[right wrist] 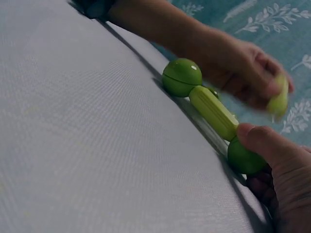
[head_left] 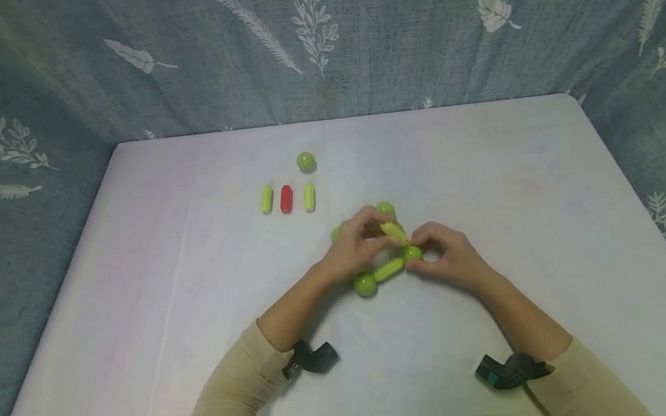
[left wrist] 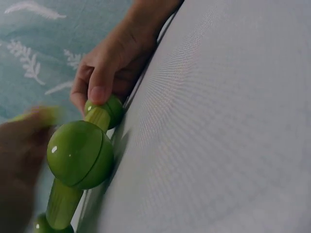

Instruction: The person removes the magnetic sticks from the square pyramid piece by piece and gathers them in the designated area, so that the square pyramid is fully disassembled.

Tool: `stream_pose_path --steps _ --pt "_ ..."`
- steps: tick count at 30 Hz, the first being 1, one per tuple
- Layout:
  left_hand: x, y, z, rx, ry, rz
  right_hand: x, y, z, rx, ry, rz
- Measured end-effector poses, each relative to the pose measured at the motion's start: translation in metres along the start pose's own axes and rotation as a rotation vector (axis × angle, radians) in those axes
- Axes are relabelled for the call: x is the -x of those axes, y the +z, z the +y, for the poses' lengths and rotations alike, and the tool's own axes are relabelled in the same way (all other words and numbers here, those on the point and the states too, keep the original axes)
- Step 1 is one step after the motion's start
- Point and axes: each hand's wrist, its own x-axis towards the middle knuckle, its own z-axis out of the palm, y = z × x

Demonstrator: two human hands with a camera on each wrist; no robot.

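Note:
My left hand pinches a yellow-green rod between thumb and fingers, and this rod is raised above the table in the right wrist view. With thumb and fingers, my right hand grips a green ball at one corner of a ball-and-rod shape. From that ball a yellow-green rod runs to a nearer green ball. A further rod leaves the nearer ball in the left wrist view. Beyond my left hand show two more green balls, one far and one partly hidden.
Farther back on the white table lie a yellow-green rod, a red rod and another yellow-green rod in a row. A loose green ball sits behind them. Patterned cloth hangs along the table's back and sides.

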Motion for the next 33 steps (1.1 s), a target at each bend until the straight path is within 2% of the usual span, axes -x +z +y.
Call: stream_pose_path --steps 3,5,8,10,15,19,23,29,33 --pt "-0.003 -0.010 0.007 0.066 0.026 0.139 0.001 0.000 -0.001 0.005 0.029 0.002" --pt "-0.005 -0.018 0.010 0.050 0.027 0.189 0.001 0.000 -0.001 0.012 0.044 0.003" --pt "-0.003 -0.027 0.011 0.021 -0.043 0.194 0.002 0.000 0.000 0.010 0.052 0.004" --pt "-0.001 -0.034 0.010 0.036 -0.075 0.189 0.002 0.001 0.001 -0.001 0.047 0.001" --pt "0.004 -0.053 0.008 0.127 -0.071 0.197 0.002 0.002 0.002 -0.003 0.037 -0.003" --pt "0.007 -0.070 0.008 0.137 -0.098 0.223 0.002 0.002 0.001 0.010 0.047 -0.005" --pt "0.015 -0.090 0.009 0.079 -0.116 0.224 0.002 0.002 0.000 0.013 0.046 -0.002" --pt "0.031 -0.129 0.011 -0.179 -0.087 0.195 0.001 0.002 0.000 0.009 0.044 -0.002" --pt "0.039 -0.154 0.012 -0.233 -0.077 0.201 0.002 0.002 0.000 0.013 0.050 -0.001"
